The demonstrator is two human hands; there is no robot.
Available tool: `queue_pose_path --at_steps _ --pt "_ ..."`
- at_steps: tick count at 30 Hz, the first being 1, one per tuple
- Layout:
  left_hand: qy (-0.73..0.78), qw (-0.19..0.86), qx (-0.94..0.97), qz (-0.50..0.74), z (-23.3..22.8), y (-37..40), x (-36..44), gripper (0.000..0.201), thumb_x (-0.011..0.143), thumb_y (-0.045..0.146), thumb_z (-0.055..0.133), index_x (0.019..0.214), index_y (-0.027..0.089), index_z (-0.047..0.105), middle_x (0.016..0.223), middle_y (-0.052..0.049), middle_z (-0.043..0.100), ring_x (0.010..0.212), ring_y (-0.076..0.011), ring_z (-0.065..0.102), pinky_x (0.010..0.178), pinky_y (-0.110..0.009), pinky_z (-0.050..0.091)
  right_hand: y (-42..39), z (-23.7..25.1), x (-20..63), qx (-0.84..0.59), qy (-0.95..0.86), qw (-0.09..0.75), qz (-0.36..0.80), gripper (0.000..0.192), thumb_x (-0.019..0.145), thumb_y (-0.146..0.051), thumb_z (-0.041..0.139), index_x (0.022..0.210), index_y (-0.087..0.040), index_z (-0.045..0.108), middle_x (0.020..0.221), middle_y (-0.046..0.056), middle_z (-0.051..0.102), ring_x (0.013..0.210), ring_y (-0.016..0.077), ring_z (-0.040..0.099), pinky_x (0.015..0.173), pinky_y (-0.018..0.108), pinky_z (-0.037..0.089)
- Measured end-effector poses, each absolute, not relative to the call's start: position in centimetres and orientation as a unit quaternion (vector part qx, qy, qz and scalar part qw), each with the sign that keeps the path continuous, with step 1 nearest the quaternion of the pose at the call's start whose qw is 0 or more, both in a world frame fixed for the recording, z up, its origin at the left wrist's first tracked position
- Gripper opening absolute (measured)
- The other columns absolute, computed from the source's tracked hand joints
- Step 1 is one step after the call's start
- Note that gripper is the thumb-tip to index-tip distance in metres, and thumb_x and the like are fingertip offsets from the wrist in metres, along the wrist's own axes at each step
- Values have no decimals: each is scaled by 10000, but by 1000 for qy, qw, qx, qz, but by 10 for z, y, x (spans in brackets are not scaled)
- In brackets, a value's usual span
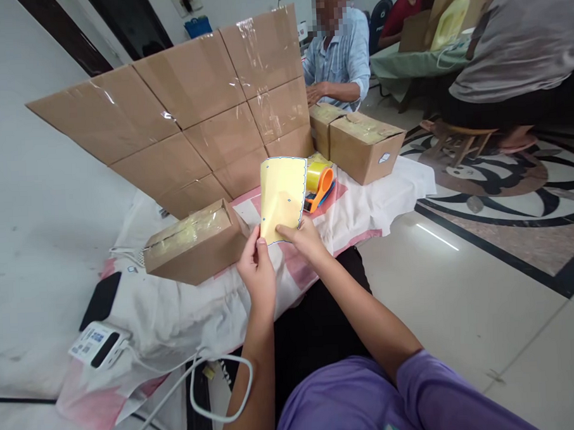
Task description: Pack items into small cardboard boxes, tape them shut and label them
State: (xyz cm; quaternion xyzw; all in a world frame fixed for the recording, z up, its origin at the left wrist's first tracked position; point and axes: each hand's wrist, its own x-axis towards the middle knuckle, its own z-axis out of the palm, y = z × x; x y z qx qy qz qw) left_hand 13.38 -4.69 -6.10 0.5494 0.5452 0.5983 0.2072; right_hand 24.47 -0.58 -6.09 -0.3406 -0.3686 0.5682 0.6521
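A pale yellow sheet of paper (282, 190) with a blue scalloped edge is held up above the table, slightly curved. My left hand (258, 264) pinches its lower left corner between thumb and fingers. At the lower right edge, my right hand (306, 237) grips the same sheet, its thumb lying on the front and its fingers behind, mostly hidden. Just beyond the paper sits an orange tape dispenser (321, 188) with a roll of yellow tape, partly covered by the sheet. A taped cardboard box (195, 243) lies left of my hands.
Stacked cardboard boxes (207, 123) form a tall wall at the back of the cloth-covered table (165, 322). Another closed box (367, 145) stands at the right. A white device (100, 345) with a cable and a black phone-like slab (100, 300) lie at the left. Other people sit beyond.
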Motion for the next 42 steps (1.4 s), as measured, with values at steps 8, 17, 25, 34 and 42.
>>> queue_pose_path --at_steps 8,17,25,34,42 --pt "545 138 477 675 -56 -46 113 420 1028 383 473 1387 165 494 1360 -182 667 1248 -220 665 992 -370 562 60 -71 256 -530 -443 556 463 520 724 -134 637 1236 -157 546 1192 104 703 1034 237 679 904 353 566" --pt "594 -88 553 577 -73 -40 78 238 905 420 683 866 205 588 772 13 548 714 -152 520 743 -307 461 38 -48 232 -556 -573 546 253 197 874 -275 598 1015 -169 684 1184 137 649 1268 301 517 1170 448 338" --pt "524 -112 668 515 -91 -36 65 253 851 413 776 821 203 638 699 9 550 685 -164 465 703 -303 385 -2 -55 223 -374 -577 460 562 166 776 -254 634 634 -170 654 644 -24 581 714 142 546 704 268 403" --pt "549 156 634 522 -63 -37 63 335 865 435 727 1123 221 736 895 -19 720 709 -128 593 653 -245 447 8 -34 252 -300 -840 409 195 150 1009 -226 517 915 -205 632 1136 84 617 1147 259 440 1041 422 376" --pt "533 185 577 590 -61 -37 75 218 823 407 747 835 189 756 795 -18 733 727 -143 661 692 -257 525 7 -58 243 -286 -777 506 244 55 931 -236 671 954 -196 641 970 46 641 977 216 554 931 359 437"
